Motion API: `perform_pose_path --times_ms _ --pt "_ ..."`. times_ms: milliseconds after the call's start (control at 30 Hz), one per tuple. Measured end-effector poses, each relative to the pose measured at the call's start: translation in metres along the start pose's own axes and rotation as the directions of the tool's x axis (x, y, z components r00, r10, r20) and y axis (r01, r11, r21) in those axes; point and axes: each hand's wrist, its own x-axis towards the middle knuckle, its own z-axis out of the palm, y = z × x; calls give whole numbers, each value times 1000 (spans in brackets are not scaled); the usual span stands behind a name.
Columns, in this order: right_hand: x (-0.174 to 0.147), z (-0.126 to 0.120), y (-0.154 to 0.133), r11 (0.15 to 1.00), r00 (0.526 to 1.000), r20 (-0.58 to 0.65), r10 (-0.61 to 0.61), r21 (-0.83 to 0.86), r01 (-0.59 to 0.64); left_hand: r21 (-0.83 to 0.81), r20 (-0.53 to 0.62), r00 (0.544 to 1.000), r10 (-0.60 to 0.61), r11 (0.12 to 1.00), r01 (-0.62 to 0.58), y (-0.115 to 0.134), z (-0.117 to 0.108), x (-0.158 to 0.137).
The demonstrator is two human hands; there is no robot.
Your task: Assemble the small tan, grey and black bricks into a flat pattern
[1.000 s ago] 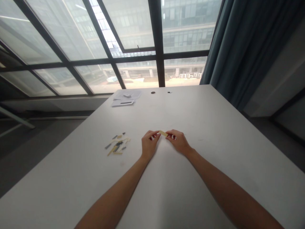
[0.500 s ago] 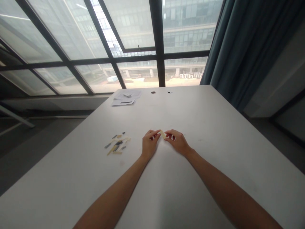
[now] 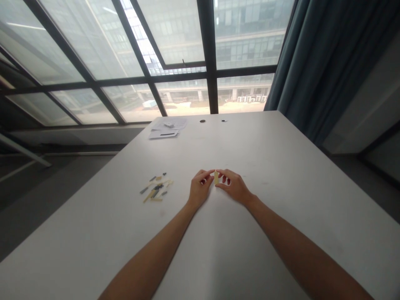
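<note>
- The person's left arm (image 3: 159,246) and right arm (image 3: 287,239), both bare, stretch forward and slant in toward each other.
- Left hand (image 3: 199,189): forefinger (image 3: 208,172) reaching inward, thumb (image 3: 210,178) just below it.
- Right hand (image 3: 236,186): forefinger above, thumb beneath, spread in a C, other fingers curled between.
- From here, the two hands' forefinger tips nearly meet.

From where I stand, the held block (image 3: 216,178) is pale yellow — and the scattered pieces (image 3: 158,188) mix yellow, cream, grey and near-black. The tabletop (image 3: 262,146) is white, the papers (image 3: 155,135) white with a dark bar (image 3: 168,134), the window frame (image 3: 211,58) black, the curtain (image 3: 306,75) dusky blue — the floor (image 3: 65,173) grey.
</note>
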Motion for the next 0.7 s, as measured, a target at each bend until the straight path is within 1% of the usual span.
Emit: perform_pose_path --times_ms 167,400,567,700 --pt "2 1 1 1000 997 -72 27 -7 -28 4 -25 1000 -13 1000 13 6 0 0" --pt "3 1 5 996 989 -135 63 -57 -71 13 -16 1000 6 1000 -6 1 0 0" --pt "3 1 4 993 985 -153 83 -64 -94 2 -16 1000 3 1000 -3 1 0 1" --pt "3 2 5 994 986 -145 77 -69 -88 -6 -10 1000 -9 1000 9 4 1 1"
